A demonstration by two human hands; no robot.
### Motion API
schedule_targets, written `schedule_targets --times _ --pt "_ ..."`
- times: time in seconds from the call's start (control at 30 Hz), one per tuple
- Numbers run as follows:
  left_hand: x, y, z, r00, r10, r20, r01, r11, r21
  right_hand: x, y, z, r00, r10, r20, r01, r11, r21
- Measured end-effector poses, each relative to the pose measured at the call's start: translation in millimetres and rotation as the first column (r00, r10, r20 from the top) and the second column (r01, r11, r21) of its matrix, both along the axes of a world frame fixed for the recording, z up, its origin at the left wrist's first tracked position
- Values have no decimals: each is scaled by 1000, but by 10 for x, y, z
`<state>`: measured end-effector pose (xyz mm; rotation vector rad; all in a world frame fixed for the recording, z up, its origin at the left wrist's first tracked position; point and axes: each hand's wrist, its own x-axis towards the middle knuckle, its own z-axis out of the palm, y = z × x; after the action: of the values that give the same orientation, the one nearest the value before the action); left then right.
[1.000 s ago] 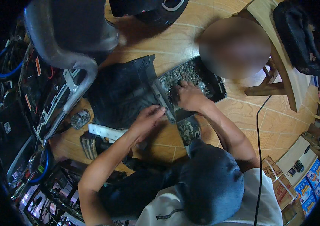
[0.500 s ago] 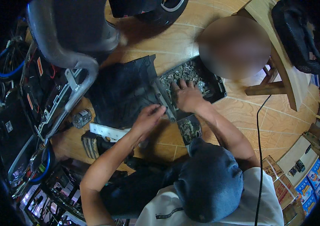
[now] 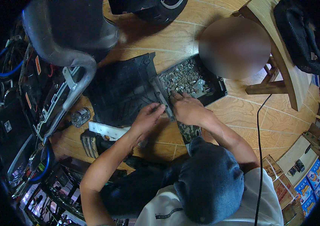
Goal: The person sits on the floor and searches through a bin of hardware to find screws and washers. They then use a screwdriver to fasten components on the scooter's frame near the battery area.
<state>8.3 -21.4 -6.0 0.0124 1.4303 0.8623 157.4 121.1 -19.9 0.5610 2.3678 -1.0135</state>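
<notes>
Black tray [image 3: 217, 87] on tiled floor [image 3: 243, 116], filled with loose metal screws and bolts [image 3: 185, 78]. Right hand [image 3: 188, 109] is laid at tray's near edge, fingers curled down into the hardware; what's pinched cannot be told. Left hand [image 3: 147, 117] is rested on black plastic panel [image 3: 124, 88] just beside tray, fingers bent, nothing visibly gripped. Small clear jar [image 3: 81, 116] is seen left of panel, contents unclear.
</notes>
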Motion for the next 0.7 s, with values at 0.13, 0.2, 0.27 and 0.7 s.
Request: schedule_targets --times 0.13,0.2,0.27,0.7 --pt "-9 5 -10 999 -16 -28 16 1000 0 1 53 197 995 -94 -21 91 989 -113" --pt "-8 9 -6 1000 -18 -13 18 1000 11 -13 71 266 992 -122 22 124 989 -82" --pt "2 8 0 1000 -1 -8 1 1000 22 -11 65 300 990 -132 50 134 989 -54" --pt "20 -6 -39 999 0 -41 0 1000 -4 -309 469 -128 952 -193 237 130 957 260"
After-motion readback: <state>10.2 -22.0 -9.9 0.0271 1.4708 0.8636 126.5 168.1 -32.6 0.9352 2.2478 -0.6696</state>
